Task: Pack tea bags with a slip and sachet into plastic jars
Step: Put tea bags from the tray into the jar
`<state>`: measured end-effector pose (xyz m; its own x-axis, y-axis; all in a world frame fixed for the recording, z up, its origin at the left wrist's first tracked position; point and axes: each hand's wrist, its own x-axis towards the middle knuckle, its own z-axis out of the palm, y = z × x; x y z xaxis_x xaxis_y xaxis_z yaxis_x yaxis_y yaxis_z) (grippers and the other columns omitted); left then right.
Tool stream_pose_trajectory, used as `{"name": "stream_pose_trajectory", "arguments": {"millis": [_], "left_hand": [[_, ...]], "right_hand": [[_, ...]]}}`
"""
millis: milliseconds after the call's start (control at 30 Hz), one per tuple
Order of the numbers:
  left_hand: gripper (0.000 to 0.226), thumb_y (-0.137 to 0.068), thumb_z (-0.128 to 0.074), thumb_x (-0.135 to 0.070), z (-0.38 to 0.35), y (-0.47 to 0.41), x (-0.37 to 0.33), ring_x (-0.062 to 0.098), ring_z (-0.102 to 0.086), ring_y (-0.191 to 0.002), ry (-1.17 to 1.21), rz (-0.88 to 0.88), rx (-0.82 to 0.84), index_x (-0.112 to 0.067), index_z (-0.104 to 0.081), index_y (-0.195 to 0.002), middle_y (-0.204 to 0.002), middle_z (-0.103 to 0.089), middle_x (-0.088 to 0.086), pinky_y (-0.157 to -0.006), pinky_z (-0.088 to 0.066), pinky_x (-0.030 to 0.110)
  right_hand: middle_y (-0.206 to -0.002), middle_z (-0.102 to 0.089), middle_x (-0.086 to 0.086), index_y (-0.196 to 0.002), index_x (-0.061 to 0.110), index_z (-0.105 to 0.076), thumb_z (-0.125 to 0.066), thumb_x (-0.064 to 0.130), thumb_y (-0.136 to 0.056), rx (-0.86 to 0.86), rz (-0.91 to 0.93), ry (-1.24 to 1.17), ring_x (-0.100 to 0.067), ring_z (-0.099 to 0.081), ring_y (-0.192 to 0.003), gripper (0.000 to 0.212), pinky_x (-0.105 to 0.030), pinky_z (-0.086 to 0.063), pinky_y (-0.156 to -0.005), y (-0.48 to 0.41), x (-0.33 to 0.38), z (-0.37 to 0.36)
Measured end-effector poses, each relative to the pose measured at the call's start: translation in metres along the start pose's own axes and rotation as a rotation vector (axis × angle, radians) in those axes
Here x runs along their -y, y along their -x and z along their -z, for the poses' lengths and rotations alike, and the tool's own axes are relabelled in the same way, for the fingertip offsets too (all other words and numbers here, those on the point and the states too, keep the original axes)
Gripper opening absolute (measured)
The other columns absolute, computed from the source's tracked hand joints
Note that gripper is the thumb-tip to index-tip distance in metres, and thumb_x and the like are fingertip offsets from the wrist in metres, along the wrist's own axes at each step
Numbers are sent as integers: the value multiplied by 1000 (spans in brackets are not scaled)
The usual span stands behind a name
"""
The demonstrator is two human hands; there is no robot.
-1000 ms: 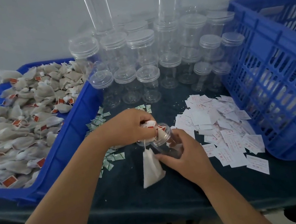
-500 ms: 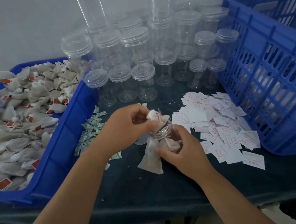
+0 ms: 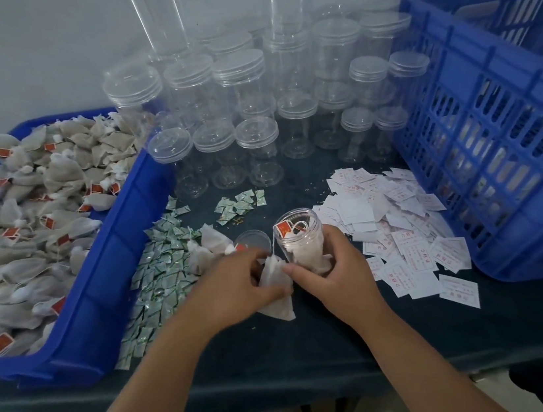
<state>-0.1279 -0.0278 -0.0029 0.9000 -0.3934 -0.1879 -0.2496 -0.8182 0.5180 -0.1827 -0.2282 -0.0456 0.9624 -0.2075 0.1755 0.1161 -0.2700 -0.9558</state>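
Down from the jar's mouth since half a second ago, the left grip (image 3: pixel 239 289) now lies low on the dark worktop (image 3: pixel 316 345), its fingers curled over the top of a loose tea bag (image 3: pixel 277 303) whose lower end pokes out flat towards the near edge. Just to its right, touching that bag, the right grip (image 3: pixel 339 273) wraps round the lower half of the open jar (image 3: pixel 298 233), held nearly upright with bags packed inside and red tags at the rim. A string runs from the rim down to the loose bag. Behind the left grip lie the jar's lid (image 3: pixel 250 238) and a few spare tea bags (image 3: pixel 208 245). Green sachets (image 3: pixel 161 282) spread to the left, white slips (image 3: pixel 399 220) to the right. A blue tray (image 3: pixel 109 272) heaped with tea bags flanks the left, a blue crate (image 3: pixel 492 107) the right. Farthest back stand the lidded empty jars (image 3: pixel 255 132).
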Motion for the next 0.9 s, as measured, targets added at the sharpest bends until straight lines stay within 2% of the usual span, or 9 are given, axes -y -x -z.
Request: {"name": "stream_pose_trajectory", "arguments": {"millis": [100,167,233,300,433,533,633,767,900], "left_hand": [[39,-78,-71,-64,-19,2,3,9,-61,-65,8,-50,-72,-26,-61,-77,-70,-64,-6,-57,-47,38],[33,-92,-69,-52,-17,3,2,6,-61,-68,53,-63,-195,-26,-59,-73,-68,-63,-6,-58,-43,34],[28,-99,-63,-48,-3,4,-1,1,-65,-66,176,21,-331,-28,-62,-81,-69,-68,-8,-58,-43,27],[22,-100,-63,-49,16,7,-6,3,-71,-66,372,94,-453,-28,-66,-93,-78,-74,-12,-56,-55,27],[10,-99,-71,-35,46,17,-32,12,-77,-73,753,-19,-645,-29,-66,-106,-93,-75,-10,-52,-59,24],[7,-97,-74,-28,50,15,-50,12,-78,-79,724,-91,-563,-22,-71,-100,-91,-77,-8,-60,-60,24],[12,-97,-70,-38,43,10,-55,-1,-70,-87,437,-176,-341,-34,-75,-87,-95,-74,-17,-77,-52,16],[4,-95,-73,-33,33,12,-54,-1,-65,-90,224,-264,-369,-31,-75,-92,-92,-70,-19,-74,-43,9],[2,-95,-74,-34,37,11,-55,-8,-65,-87,123,-195,-296,-36,-74,-94,-86,-72,-26,-71,-43,13]], "right_hand": [[-107,-75,24,-112,38,-63,-86,58,-72,-22,-6,0,2,-73,-91,51,-11,-53,-73,-1,-1,0],[-106,-75,22,-112,36,-64,-86,58,-72,-51,-13,-23,1,-73,-91,51,-11,-52,-74,-1,-2,0],[-107,-76,21,-113,35,-65,-85,58,-71,-76,-19,-46,1,-73,-92,52,-10,-51,-74,-2,-3,1],[-108,-76,20,-113,36,-64,-85,60,-71,-76,-27,-52,-1,-73,-93,52,-10,-51,-75,-2,-2,2],[-111,-74,26,-111,45,-62,-86,63,-70,-22,-18,-8,1,-73,-94,51,-12,-53,-75,0,0,1],[-114,-73,28,-114,47,-60,-86,63,-70,11,7,20,0,-73,-96,54,-14,-55,-76,2,2,0],[-109,-73,24,-115,44,-60,-85,63,-72,22,29,45,-3,-74,-91,53,-15,-55,-73,2,2,0],[-107,-72,22,-115,42,-60,-84,64,-71,20,35,64,-4,-73,-90,55,-15,-53,-71,1,2,0],[-108,-73,20,-118,41,-62,-84,65,-69,15,44,76,-9,-73,-92,58,-21,-57,-73,1,-1,0]]}}
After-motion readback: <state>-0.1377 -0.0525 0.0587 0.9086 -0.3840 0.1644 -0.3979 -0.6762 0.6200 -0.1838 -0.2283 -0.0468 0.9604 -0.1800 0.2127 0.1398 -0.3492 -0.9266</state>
